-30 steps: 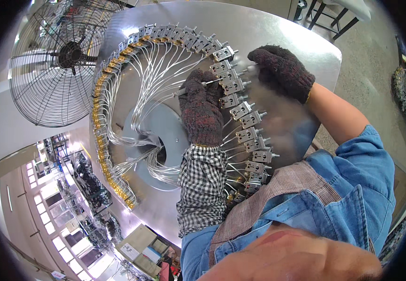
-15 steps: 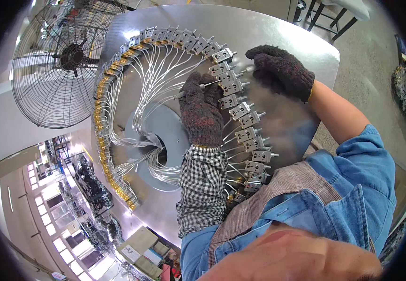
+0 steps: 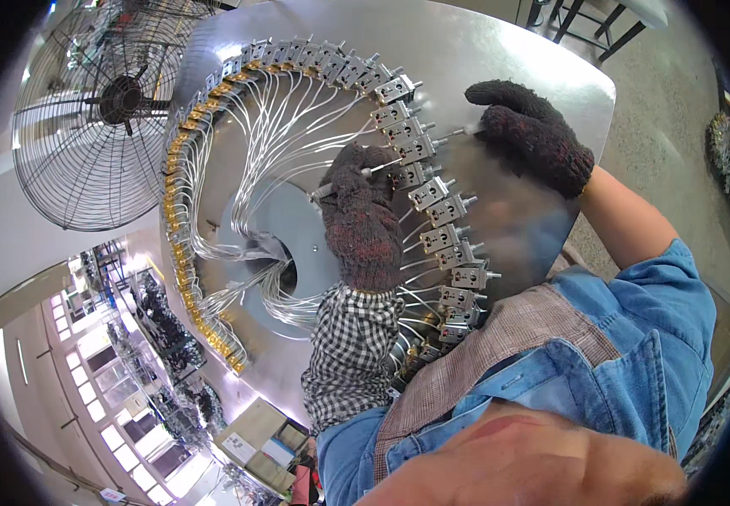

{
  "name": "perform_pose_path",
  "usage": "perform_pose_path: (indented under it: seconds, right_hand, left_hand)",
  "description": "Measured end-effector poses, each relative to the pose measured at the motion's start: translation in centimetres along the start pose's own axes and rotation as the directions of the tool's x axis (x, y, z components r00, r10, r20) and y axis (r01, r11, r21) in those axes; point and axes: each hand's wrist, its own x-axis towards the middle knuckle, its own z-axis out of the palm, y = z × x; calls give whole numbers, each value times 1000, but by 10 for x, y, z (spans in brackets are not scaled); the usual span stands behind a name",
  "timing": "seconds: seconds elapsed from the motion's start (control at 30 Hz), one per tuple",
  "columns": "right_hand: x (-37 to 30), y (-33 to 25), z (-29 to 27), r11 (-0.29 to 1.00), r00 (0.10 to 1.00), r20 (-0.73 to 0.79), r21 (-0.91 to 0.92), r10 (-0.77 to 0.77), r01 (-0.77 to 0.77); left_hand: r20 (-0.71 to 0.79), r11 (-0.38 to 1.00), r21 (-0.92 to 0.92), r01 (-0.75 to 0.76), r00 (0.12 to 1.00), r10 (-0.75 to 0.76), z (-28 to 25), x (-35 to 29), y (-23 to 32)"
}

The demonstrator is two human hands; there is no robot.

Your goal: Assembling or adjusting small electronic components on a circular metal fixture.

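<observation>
My left hand (image 3: 361, 215), in a dark knitted glove, is closed around a slim tool (image 3: 323, 192) with a pale handle. Its thin metal shaft (image 3: 384, 166) points at the inner side of a small metal block (image 3: 416, 149) in the ring. To the right, outside the ring, my right hand (image 3: 534, 135), gloved alike, is closed on another thin-shafted tool (image 3: 458, 133) with a pale end. That shaft reaches toward the outer side of the same stretch of blocks; whether either tip touches is too small to tell. White wires (image 3: 285, 126) run inward from the blocks.
The blocks sit in an arc on a shiny metal table (image 3: 542, 76), with brass-coloured parts (image 3: 181, 244) along its left side. Wires gather at a hole in a grey central disc (image 3: 297, 329). A large caged fan (image 3: 120, 99) stands left; a stool (image 3: 609, 29) is at far right.
My right hand has moved right, away from the blocks, and more of its tool's shaft shows. My left hand has dropped slightly, still holding its tool. The whole view has shifted a little.
</observation>
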Motion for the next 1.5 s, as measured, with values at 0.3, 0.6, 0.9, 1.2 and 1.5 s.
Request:
perform_pose_path:
  seconds: [0.3,0.6,0.9,1.2,1.5]
  right_hand:
    - [1,11,6,992,993,2,-60,-114,114]
    - [1,20,5,909,931,92,-201,-353,365]
    - [16,29,1,175,528,339,-691,-778,702]
    - [9,22,3,709,867,163,-514,-471,482]
    - [4,9,5,993,996,81,-104,-41,49]
  left_hand:
    - [9,1000,-31,4,1000,-4,-1,2,-6]
    - [-60,998,-54,23,998,-26,1,3,-6]
    - [-46,999,1,43,998,-43,4,6,-3]
    - [-28,999,7,-40,999,40,-7,9,-13]
    - [-23,1000,-6,-5,1000,5,-3,8,-9]
